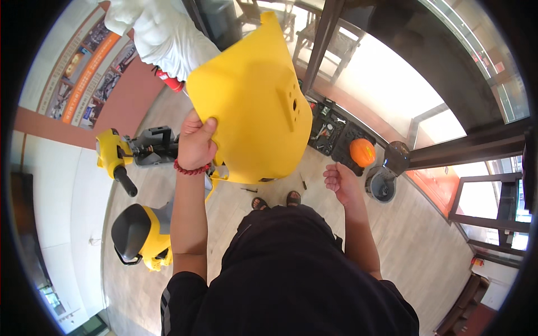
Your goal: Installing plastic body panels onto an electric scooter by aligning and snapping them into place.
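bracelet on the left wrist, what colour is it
Red: a string of red beads just below the left hand, which grips the yellow panel. The head view shows it clearly.

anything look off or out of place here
Yes: the left hand holds a big yellow body panel up in the air, detached from the yellow scooter on the floor at the left. A few small dark loose bits lie on the floor near the feet. The right hand is closed and empty.
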A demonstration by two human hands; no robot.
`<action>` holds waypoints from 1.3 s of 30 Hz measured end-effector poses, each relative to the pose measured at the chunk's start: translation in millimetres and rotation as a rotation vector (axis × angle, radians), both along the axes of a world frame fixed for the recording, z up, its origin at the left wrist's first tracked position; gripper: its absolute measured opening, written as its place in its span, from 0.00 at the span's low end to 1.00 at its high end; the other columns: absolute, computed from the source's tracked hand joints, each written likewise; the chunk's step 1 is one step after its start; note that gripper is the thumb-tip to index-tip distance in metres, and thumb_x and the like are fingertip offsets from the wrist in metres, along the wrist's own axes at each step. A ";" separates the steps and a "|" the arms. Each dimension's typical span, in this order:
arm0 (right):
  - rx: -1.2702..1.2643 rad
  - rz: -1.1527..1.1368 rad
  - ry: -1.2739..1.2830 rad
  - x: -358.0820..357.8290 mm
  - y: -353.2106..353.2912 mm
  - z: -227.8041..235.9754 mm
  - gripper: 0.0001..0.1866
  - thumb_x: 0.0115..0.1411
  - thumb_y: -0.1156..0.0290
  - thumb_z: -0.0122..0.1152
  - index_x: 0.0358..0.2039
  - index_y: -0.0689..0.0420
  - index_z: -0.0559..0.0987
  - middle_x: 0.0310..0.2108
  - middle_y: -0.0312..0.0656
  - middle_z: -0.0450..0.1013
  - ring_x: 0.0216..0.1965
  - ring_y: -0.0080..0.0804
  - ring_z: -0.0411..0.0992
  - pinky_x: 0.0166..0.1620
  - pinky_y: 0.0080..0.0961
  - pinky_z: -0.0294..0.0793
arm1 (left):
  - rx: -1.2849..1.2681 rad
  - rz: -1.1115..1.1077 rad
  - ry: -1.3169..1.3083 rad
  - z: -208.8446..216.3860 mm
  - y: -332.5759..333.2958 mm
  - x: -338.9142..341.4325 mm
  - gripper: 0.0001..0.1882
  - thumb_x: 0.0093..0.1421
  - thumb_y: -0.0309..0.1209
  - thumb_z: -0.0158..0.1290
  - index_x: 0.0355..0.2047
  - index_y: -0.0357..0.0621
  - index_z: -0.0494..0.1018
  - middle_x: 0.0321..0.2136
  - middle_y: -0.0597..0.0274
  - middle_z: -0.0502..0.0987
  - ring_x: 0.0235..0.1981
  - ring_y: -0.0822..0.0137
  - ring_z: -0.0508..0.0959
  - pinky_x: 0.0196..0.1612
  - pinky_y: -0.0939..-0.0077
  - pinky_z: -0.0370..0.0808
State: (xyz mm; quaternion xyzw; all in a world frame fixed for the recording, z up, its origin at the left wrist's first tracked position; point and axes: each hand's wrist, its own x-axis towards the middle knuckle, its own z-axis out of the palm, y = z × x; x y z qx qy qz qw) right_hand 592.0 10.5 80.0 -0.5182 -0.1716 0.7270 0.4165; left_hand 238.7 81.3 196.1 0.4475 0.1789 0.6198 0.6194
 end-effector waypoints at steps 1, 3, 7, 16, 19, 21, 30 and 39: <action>0.012 -0.001 0.006 -3.9 1.4 0.2 0.17 0.64 0.61 0.41 0.35 0.61 0.73 0.25 0.41 0.73 0.23 0.25 0.70 0.27 0.20 0.72 | 0.042 0.014 -0.014 6.5 2.1 -3.9 0.16 0.59 0.26 0.49 0.48 0.38 0.67 0.46 0.59 0.72 0.47 0.65 0.72 0.51 0.69 0.67; 0.030 0.039 -0.019 -13.3 4.8 1.7 0.17 0.64 0.61 0.42 0.38 0.62 0.72 0.28 0.42 0.72 0.25 0.25 0.71 0.28 0.21 0.72 | 0.066 0.041 -0.014 19.3 5.6 -10.1 0.16 0.59 0.26 0.49 0.48 0.38 0.67 0.46 0.58 0.72 0.48 0.65 0.72 0.51 0.68 0.67; 0.083 0.066 0.024 -26.6 13.1 0.3 0.17 0.64 0.61 0.42 0.40 0.63 0.72 0.31 0.42 0.72 0.27 0.26 0.71 0.30 0.21 0.73 | 0.082 0.150 0.011 44.8 17.6 -13.7 0.16 0.61 0.27 0.46 0.49 0.38 0.65 0.47 0.57 0.71 0.48 0.64 0.71 0.51 0.68 0.68; 0.164 0.102 0.035 -63.4 34.2 15.0 0.18 0.63 0.62 0.42 0.44 0.61 0.71 0.37 0.41 0.71 0.34 0.30 0.71 0.36 0.25 0.73 | 0.138 0.217 -0.082 91.9 48.7 -55.7 0.16 0.62 0.27 0.43 0.50 0.38 0.64 0.49 0.57 0.70 0.49 0.62 0.71 0.53 0.65 0.67; 0.094 0.132 0.180 -74.1 47.2 -4.2 0.18 0.63 0.61 0.43 0.47 0.59 0.70 0.39 0.40 0.70 0.38 0.31 0.70 0.40 0.29 0.72 | 0.148 0.250 -0.151 101.5 41.4 -58.4 0.16 0.62 0.28 0.43 0.51 0.38 0.63 0.49 0.57 0.69 0.49 0.62 0.71 0.54 0.65 0.67; 0.078 0.106 0.144 -81.4 56.2 -11.8 0.19 0.62 0.60 0.45 0.49 0.58 0.69 0.41 0.40 0.69 0.40 0.32 0.69 0.43 0.32 0.70 | 0.157 0.305 -0.196 104.4 33.4 -57.8 0.19 0.62 0.30 0.44 0.52 0.39 0.61 0.50 0.57 0.68 0.50 0.61 0.70 0.54 0.65 0.66; 0.359 0.006 -0.137 -66.2 137.7 29.7 0.24 0.61 0.55 0.46 0.54 0.54 0.65 0.49 0.34 0.64 0.45 0.26 0.64 0.47 0.28 0.64 | 0.138 0.294 -0.171 55.9 12.3 -50.8 0.16 0.60 0.28 0.47 0.49 0.39 0.65 0.47 0.57 0.71 0.47 0.62 0.72 0.50 0.66 0.69; 0.446 0.314 -0.442 -76.2 279.2 42.0 0.30 0.63 0.51 0.40 0.59 0.58 0.59 0.59 0.41 0.57 0.59 0.36 0.55 0.58 0.37 0.55 | -0.146 0.232 -0.166 -7.6 44.1 4.1 0.11 0.60 0.25 0.47 0.43 0.38 0.70 0.37 0.65 0.75 0.38 0.74 0.74 0.42 0.77 0.71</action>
